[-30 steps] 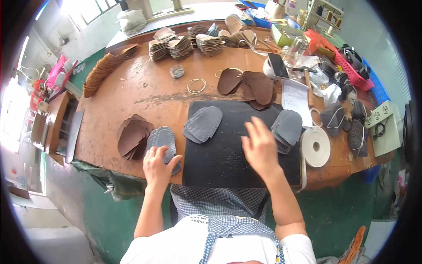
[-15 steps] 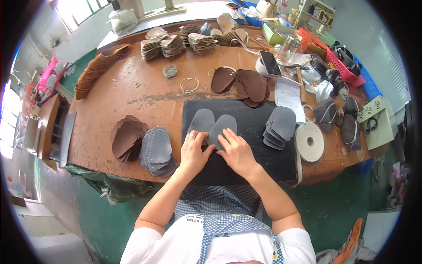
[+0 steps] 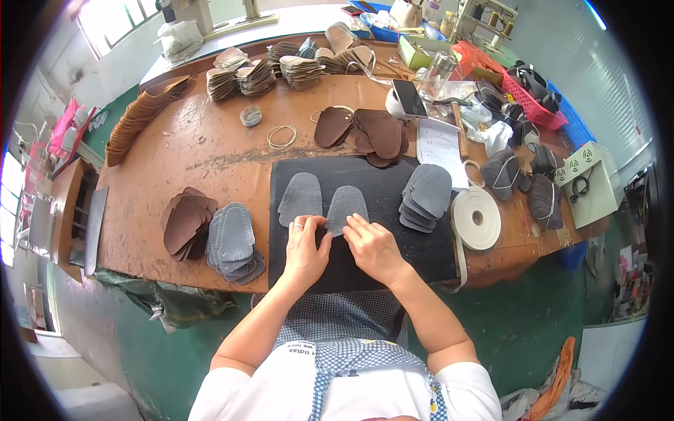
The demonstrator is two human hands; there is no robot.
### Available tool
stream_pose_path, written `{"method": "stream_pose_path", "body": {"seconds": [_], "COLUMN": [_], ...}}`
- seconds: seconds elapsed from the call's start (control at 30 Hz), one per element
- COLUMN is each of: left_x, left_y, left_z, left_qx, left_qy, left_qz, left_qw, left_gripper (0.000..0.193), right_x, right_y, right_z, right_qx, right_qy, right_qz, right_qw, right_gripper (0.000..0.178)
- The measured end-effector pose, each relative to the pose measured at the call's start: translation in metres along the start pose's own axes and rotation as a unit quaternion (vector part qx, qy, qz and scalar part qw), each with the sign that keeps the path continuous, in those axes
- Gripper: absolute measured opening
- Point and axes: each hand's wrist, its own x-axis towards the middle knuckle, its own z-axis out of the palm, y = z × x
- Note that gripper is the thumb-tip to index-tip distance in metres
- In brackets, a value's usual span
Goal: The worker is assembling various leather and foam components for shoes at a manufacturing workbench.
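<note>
Two grey insole-shaped pieces lie side by side on a black mat. My right hand grips the right-hand grey insole at its lower right edge, fingertips on top. At that insole's lower left corner is my left hand, thumb and forefinger closed around the edge. The left hand's other fingers rest by the lower end of the left-hand grey insole. A fanned stack of grey insoles sits on the mat's right side. Another grey stack lies left of the mat, beside brown insoles.
Beyond the mat are dark brown pieces, a phone and a paper sheet. A roll of white tape stands right of the mat. Bundled insole stacks line the far edge. A pink basket is at far right.
The right-hand insole, which overlapped the left one, now lies apart from it with a gap between. Both hands have moved to its lower end. The whole view has shifted slightly.
</note>
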Motion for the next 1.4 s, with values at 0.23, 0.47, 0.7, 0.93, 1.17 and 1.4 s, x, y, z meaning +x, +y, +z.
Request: {"method": "stream_pose_path", "body": {"seconds": [0.23, 0.47, 0.7, 0.93, 1.17, 1.4], "left_x": [0.001, 0.013, 0.008, -0.022, -0.008, 0.049], "left_y": [0.017, 0.020, 0.036, -0.046, -0.041, -0.033], "left_z": [0.010, 0.013, -0.048, -0.114, -0.076, -0.039], "left_qx": [0.043, 0.162, -0.049, 0.245, 0.193, 0.198], "left_qy": [0.022, -0.009, 0.206, 0.158, 0.133, 0.061], "left_qz": [-0.012, 0.014, 0.000, -0.019, -0.034, -0.042], "left_qw": [0.999, 0.987, 0.977, 0.956, 0.972, 0.977], "left_gripper": [0.052, 0.037, 0.015, 0.024, 0.030, 0.061], "right_x": [-0.006, -0.027, -0.022, -0.044, -0.047, -0.037], "right_y": [0.005, 0.023, 0.065, 0.060, 0.058, 0.027], "right_z": [-0.015, -0.051, -0.089, -0.035, -0.051, -0.045], "right_qx": [0.214, 0.313, -0.136, -0.140, -0.159, -0.041], "right_qy": [0.087, 0.243, 0.304, 0.057, 0.055, 0.153], "right_qz": [0.194, 0.390, 0.178, 0.257, 0.268, 0.216], "right_qw": [0.953, 0.832, 0.926, 0.954, 0.949, 0.964], "right_gripper": [0.011, 0.023, 0.022, 0.034, 0.042, 0.036]}}
